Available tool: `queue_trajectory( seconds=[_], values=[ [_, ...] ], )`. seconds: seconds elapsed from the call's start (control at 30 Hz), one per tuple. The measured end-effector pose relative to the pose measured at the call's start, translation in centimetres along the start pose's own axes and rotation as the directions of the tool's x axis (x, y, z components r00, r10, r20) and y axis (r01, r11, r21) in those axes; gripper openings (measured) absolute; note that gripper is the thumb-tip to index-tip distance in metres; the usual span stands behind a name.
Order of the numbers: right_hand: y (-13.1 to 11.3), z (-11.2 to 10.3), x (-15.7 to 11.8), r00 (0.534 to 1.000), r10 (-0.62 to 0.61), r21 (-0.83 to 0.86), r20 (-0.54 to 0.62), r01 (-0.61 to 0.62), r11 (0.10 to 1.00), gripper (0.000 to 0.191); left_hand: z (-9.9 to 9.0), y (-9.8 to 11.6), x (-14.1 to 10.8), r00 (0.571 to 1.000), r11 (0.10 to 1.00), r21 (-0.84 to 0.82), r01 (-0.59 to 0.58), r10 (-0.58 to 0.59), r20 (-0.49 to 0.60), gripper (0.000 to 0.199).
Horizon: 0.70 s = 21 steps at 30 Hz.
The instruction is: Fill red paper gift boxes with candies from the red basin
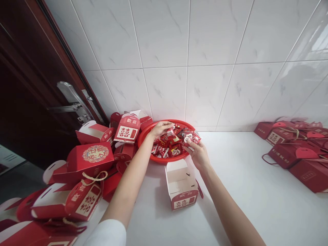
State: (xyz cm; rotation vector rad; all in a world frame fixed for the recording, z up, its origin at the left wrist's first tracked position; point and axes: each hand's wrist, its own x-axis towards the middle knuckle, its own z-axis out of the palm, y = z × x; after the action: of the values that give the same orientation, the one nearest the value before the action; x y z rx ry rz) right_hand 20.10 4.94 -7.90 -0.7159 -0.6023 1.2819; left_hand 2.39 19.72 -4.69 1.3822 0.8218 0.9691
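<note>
A round red plastic basket [143, 140] full of small wrapped candies [161, 149] stands against the tiled wall. Over its far left part, my left hand [162, 128] pinches a red-and-white wrapped candy [170, 132]. At the basket's right side my right hand [198, 153] grips another red wrapped candy [191, 137] with pale lettering. Just in front of the basket sits an open red gift box [184, 202] with a white inside, its lid flaps up and a red cord at its right. I see nothing lying inside that box.
Several open red gift boxes [89, 155] are piled on the left, some with rope handles. Closed-looking red boxes [294, 147] stand in rows at the right on the white table [243, 191]. A dark door [38, 68] with a metal handle is at far left.
</note>
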Motion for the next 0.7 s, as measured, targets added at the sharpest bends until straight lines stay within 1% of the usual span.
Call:
queue_trajectory(
  seconds=[0.23, 0.4, 0.5, 0.57, 0.63, 0.7],
  values=[
    [-0.1, 0.2, -0.1, 1.0, 0.016, 0.02, -0.014, -0.016, 1.0, 0.038, 1.1, 0.6, -0.9, 0.997, 1.0, 0.026, -0.004, 0.002, 0.072, 0.037],
    [-0.2, 0.3, 0.0, 1.0, 0.016, 0.005, -0.005, -0.016, 1.0, 0.037, 2.4, 1.3, -1.4, 0.993, 0.999, 0.031, -0.045, 0.041, 0.11, 0.035],
    [-0.4, 0.3, 0.0, 0.999, 0.029, -0.007, 0.017, -0.029, 1.0, 0.036, 3.1, 1.7, -2.1, 0.992, 0.996, 0.042, -0.075, 0.07, 0.106, 0.036],
    [-0.8, 0.3, 0.1, 0.998, 0.049, -0.018, 0.037, -0.048, 0.999, 0.036, 3.5, 2.0, -2.8, 0.992, 0.994, 0.049, -0.096, 0.091, 0.084, 0.038],
    [-1.6, 0.1, 0.1, 0.994, 0.079, -0.042, 0.073, -0.076, 0.996, 0.035, 3.9, 2.5, -3.9, 0.992, 0.993, 0.037, -0.117, 0.115, 0.053, 0.039],
    [-2.9, -0.1, 0.0, 0.985, 0.102, -0.089, 0.141, -0.09, 0.992, 0.034, 4.3, 3.1, -5.3, 0.99, 0.991, 0.014, -0.135, 0.135, 0.04, 0.037]
  ],
)
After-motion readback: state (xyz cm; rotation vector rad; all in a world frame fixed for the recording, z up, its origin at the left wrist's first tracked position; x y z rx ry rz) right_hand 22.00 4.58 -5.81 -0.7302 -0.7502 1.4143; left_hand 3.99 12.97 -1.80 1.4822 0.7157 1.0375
